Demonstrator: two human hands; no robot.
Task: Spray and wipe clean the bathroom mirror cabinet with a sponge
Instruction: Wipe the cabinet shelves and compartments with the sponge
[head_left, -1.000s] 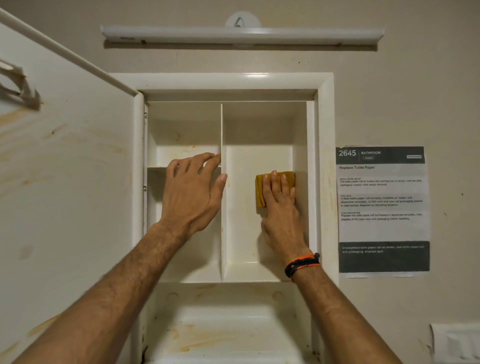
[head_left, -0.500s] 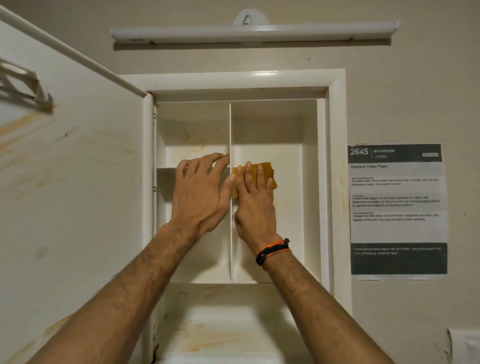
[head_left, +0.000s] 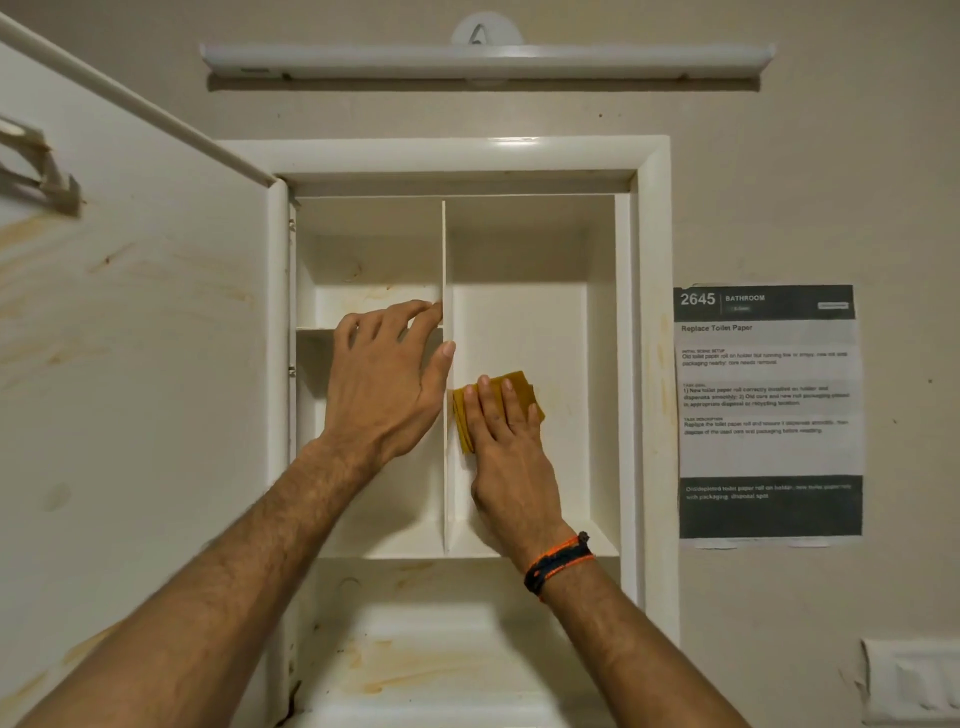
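Note:
The white wall cabinet (head_left: 652, 364) stands open, with its door (head_left: 135, 364) swung out to the left. A thin vertical divider (head_left: 444, 249) splits the inside into two bays. My right hand (head_left: 506, 447) presses a yellow sponge (head_left: 519, 392) flat against the back wall of the right bay, close to the divider, fingers straight. My left hand (head_left: 387, 379) rests on the divider's front edge, thumb against it, fingers reaching into the left bay at the small shelf (head_left: 317, 328). Brownish stains mark the door and the lower shelf (head_left: 415, 670).
A tube light (head_left: 488, 60) is mounted on the wall above the cabinet. A printed paper notice (head_left: 769, 410) is taped to the wall on the right. A white switch plate (head_left: 914, 680) sits at the lower right. A broken bracket (head_left: 41, 171) hangs on the door.
My right hand slid the sponge from the right side of the bay leftward to the divider, then downward along it. My left hand stayed on the divider.

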